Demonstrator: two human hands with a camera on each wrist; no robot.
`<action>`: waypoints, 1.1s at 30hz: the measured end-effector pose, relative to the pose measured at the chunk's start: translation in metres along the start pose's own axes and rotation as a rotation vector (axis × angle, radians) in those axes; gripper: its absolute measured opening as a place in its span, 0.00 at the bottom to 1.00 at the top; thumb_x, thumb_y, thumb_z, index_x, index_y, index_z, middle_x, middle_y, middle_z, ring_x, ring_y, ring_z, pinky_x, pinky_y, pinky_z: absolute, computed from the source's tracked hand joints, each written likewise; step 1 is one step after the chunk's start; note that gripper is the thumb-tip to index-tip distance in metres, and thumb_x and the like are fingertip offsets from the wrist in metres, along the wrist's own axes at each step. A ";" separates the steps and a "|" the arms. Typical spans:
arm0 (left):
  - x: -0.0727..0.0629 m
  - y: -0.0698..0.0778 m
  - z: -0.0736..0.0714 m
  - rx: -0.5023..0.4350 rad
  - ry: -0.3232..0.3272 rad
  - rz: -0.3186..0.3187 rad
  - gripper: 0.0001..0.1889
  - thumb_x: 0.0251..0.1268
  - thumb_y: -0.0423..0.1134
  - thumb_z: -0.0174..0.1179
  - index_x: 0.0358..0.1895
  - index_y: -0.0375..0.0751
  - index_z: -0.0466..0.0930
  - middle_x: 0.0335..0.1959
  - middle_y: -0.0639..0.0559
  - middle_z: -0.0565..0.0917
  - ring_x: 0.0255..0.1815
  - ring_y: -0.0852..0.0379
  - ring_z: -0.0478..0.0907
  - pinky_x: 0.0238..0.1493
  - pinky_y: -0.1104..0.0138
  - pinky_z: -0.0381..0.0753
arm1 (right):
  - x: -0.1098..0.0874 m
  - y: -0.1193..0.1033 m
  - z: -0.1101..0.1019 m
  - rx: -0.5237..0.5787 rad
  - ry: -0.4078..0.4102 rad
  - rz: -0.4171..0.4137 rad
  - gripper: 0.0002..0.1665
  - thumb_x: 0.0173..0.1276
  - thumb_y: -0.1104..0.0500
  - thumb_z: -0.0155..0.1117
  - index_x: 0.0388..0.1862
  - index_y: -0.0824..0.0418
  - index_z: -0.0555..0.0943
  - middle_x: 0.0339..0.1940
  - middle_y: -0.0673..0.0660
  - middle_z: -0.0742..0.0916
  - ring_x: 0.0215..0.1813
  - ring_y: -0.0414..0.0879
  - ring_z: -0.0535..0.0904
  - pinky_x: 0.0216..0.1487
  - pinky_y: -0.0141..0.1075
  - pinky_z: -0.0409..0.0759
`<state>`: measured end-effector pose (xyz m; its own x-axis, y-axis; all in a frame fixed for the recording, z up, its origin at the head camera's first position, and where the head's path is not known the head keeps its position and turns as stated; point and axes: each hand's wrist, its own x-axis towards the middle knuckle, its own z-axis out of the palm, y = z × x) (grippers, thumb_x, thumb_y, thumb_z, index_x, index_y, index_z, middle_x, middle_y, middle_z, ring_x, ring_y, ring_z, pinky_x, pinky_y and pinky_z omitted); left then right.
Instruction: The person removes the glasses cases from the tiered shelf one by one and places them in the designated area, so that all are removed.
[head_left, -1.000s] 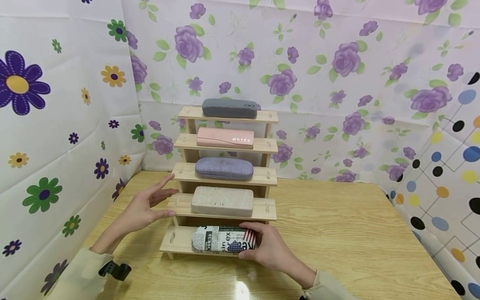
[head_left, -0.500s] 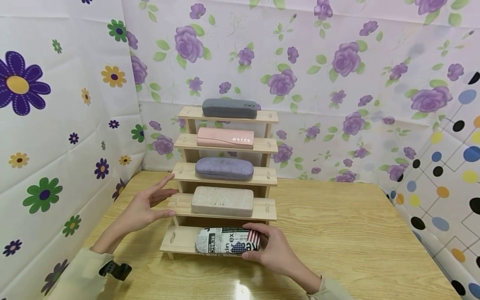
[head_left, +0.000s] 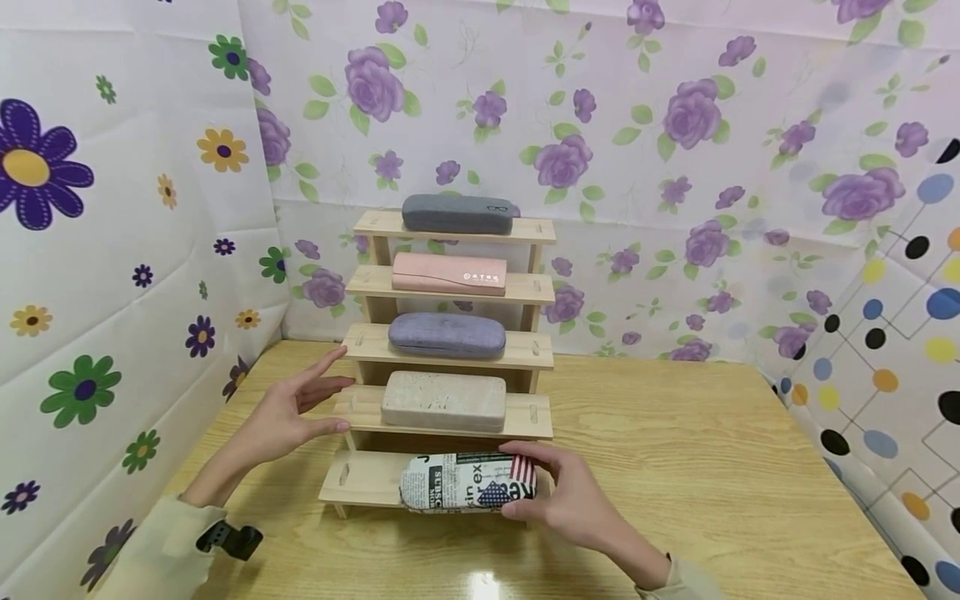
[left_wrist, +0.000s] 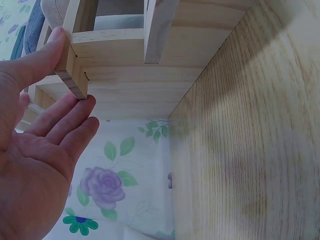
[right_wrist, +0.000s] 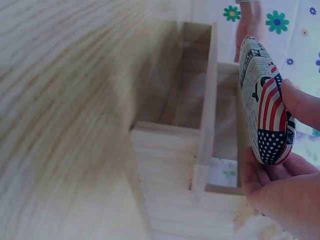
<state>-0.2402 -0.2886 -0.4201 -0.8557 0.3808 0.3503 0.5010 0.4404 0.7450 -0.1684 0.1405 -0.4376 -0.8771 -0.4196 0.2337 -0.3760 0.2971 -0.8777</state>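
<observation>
A glasses case with newspaper and flag print lies along the lowest step of a tiered wooden rack, its front side reaching past the board's front edge. My right hand grips the case's right end, thumb in front and fingers behind. In the right wrist view that flag-printed end of the case sits between thumb and fingers; whether its underside touches the board I cannot tell. At the rack's left side, my left hand pinches the end of a step board between thumb and fingers.
On the higher steps lie a cream case, a purple-blue case, a pink case and a grey case. The rack stands on a wooden table, with patterned cloth walls behind and at both sides.
My right hand has moved to the right, bringing the newspaper-print glasses case along, away from the left part of the lowest step. The left hand stays where it was on the rack.
</observation>
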 end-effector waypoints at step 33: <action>0.000 -0.002 0.000 -0.007 0.005 0.006 0.55 0.60 0.33 0.79 0.87 0.57 0.54 0.66 0.38 0.82 0.68 0.41 0.78 0.67 0.72 0.73 | -0.022 -0.017 -0.136 -0.025 0.095 -0.115 0.37 0.64 0.72 0.78 0.72 0.64 0.78 0.56 0.63 0.84 0.50 0.45 0.75 0.49 0.31 0.77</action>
<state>-0.2414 -0.2897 -0.4219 -0.8534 0.3795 0.3574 0.5051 0.4321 0.7471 -0.1838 0.2617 -0.3711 -0.8516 -0.3696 0.3718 -0.4821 0.2738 -0.8322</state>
